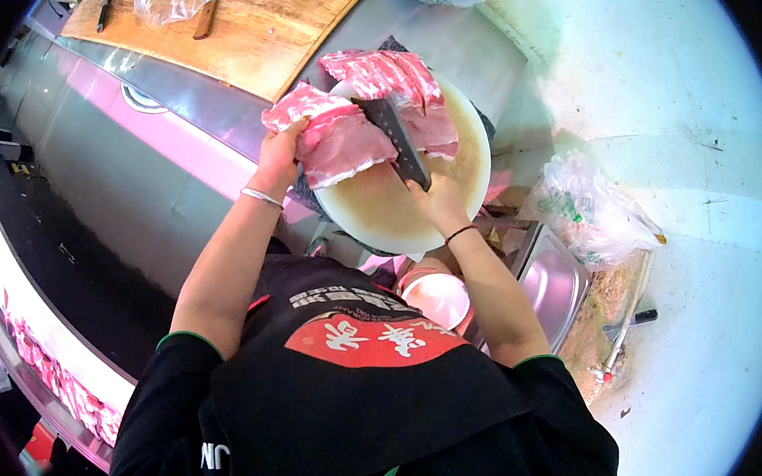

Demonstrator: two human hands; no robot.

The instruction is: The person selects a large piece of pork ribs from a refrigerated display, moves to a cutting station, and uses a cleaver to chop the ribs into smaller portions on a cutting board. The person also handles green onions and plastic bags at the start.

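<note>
Round pale chopping block (379, 216) bears pink meat (337, 138) (fat-edged slabs).

Around the wooden cutting board (284, 31): what we see on and near the counter

We take the wooden cutting board at the top of the view as our landmark; on its upper edge we see a crumpled clear plastic bag (170, 1), a wooden-handled tool (205, 19) just beside the bag, and a dark-handled tool (104, 11) further left; well below and to the right of it we see a pink bowl (437, 296), with a steel tray (553, 283) just to the right of the bowl; further right a printed plastic bag (589, 213) lies on the white surface (684, 107); far below and left of the board we see a display case (51, 371) holding pink meat.
</note>
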